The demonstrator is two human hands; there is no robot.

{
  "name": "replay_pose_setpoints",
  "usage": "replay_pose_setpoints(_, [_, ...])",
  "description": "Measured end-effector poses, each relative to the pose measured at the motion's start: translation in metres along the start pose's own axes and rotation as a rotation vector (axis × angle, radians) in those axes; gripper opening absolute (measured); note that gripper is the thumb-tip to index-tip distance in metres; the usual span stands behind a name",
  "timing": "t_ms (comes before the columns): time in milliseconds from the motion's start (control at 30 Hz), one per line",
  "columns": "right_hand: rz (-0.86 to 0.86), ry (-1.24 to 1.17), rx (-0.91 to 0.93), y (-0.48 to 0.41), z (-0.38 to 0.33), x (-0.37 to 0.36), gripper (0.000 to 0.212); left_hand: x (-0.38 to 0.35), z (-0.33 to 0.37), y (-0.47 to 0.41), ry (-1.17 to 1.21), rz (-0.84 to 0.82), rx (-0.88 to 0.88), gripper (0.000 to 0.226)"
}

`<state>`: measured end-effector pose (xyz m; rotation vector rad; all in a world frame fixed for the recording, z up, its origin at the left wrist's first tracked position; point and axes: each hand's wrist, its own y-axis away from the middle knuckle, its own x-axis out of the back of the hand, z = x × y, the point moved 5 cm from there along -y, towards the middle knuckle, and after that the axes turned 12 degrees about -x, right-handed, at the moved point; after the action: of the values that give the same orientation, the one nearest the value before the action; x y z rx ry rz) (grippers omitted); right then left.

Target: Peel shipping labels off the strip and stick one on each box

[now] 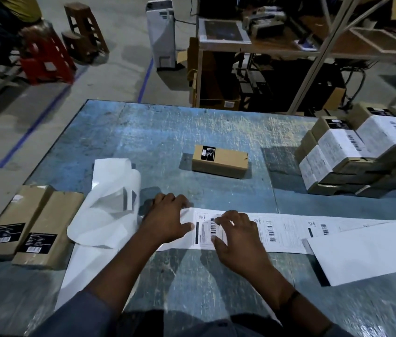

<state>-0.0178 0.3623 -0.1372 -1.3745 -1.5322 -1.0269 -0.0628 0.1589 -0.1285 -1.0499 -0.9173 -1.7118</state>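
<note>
1. Three kraft boxes without shipping labels: single kraft box (220, 161) mid-table, pair of kraft boxes (31, 224) at the left edge, each with only a black product sticker.
2. Done so far, at a guess: stack of labelled boxes (343, 152) at the far right, white labels on top. Heap of spent backing paper (109, 203) on the left points to many labels used.
3. Label strip (287, 229) flat on the near side of the blue table (158, 132), running from the hands off to the right. At least three printed labels with barcodes showing.
4. Blank white sheet (367, 251) over the strip's right end. Possibly the strip folded back; cannot tell.
5. Left hand (167, 217) on the strip's left end, thumb across the paper, fingers bent over the far edge. Pinching or just pressing: cannot tell.
6. Right hand (238, 237) spread over the first label (204, 232), bent fingertips at the barcode, thumb at the near edge, nothing gripped.
7. No lifted corner visible; peel looks not yet begun.
</note>
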Motion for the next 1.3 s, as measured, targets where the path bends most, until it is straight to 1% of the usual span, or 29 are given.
replay_pose_setpoints(67, [0.003,-0.071,0.006,0.001,-0.006,0.001,0.040,-0.001,0.000,-0.003,0.151,0.012,0.007,0.045])
replay_pose_setpoints(133, [-0.009,-0.251,-0.011,0.001,-0.011,0.002,0.030,-0.003,0.001,-0.004,0.346,0.014,-0.019,0.033])
replay_pose_setpoints(167, [-0.010,-0.357,-0.033,0.000,-0.014,0.004,0.022,-0.004,0.002,-0.004,0.451,0.007,-0.026,0.031])
replay_pose_setpoints(233, [0.004,-0.521,-0.099,-0.003,-0.018,0.010,0.010,-0.006,0.002,-0.003,0.663,-0.002,-0.028,0.043])
replay_pose_setpoints(267, [0.003,-0.587,-0.146,-0.005,-0.019,0.013,0.011,-0.007,0.004,-0.002,0.774,0.002,-0.024,0.051])
replay_pose_setpoints(300, [-0.012,-0.655,-0.202,-0.006,-0.020,0.016,0.013,-0.008,0.005,0.000,0.879,0.013,-0.014,0.053])
replay_pose_setpoints(333, [-0.032,-0.722,-0.255,-0.007,-0.020,0.019,0.013,-0.009,0.007,0.002,0.968,0.035,-0.010,0.046])
replay_pose_setpoints(367, [-0.049,-0.781,-0.290,-0.009,-0.020,0.020,0.014,-0.010,0.008,0.004,1.023,0.063,-0.016,0.035])
replay_pose_setpoints(400, [-0.065,-0.828,-0.312,-0.010,-0.020,0.021,0.014,-0.010,0.009,0.006,1.041,0.086,-0.031,0.024])
replay_pose_setpoints(433, [-0.080,-0.860,-0.323,-0.011,-0.020,0.021,0.015,-0.010,0.010,0.008,1.035,0.105,-0.045,0.018])
replay_pose_setpoints(500, [-0.096,-0.878,-0.331,-0.013,-0.019,0.020,0.018,-0.012,0.011,0.010,1.030,0.121,-0.085,0.017])
replay_pose_setpoints(700, [-0.099,-0.874,-0.324,-0.008,-0.017,0.023,0.024,-0.014,0.018,0.014,1.002,0.165,-0.171,0.028])
replay_pose_setpoints(900, [-0.087,-0.819,-0.325,-0.005,-0.017,0.026,0.017,-0.012,0.024,0.016,0.902,0.165,-0.182,0.027])
replay_pose_setpoints(1000, [-0.051,-0.708,-0.284,-0.003,-0.018,0.028,0.011,-0.010,0.024,0.017,0.842,0.165,-0.192,0.025])
replay_pose_setpoints(1067, [-0.004,-0.580,-0.209,-0.004,-0.020,0.030,0.017,-0.008,0.024,0.017,0.790,0.161,-0.205,0.025])
replay_pose_setpoints(1167, [0.002,-0.509,-0.167,-0.005,-0.021,0.034,0.028,-0.005,0.024,0.017,0.753,0.138,-0.212,0.032])
replay_pose_setpoints(1233, [0.005,-0.466,-0.139,-0.006,-0.022,0.036,0.027,-0.003,0.026,0.016,0.720,0.132,-0.240,0.037])
replay_pose_setpoints(1300, [0.004,-0.444,-0.139,-0.006,-0.022,0.036,0.028,-0.002,0.029,0.015,0.673,0.145,-0.264,0.037])
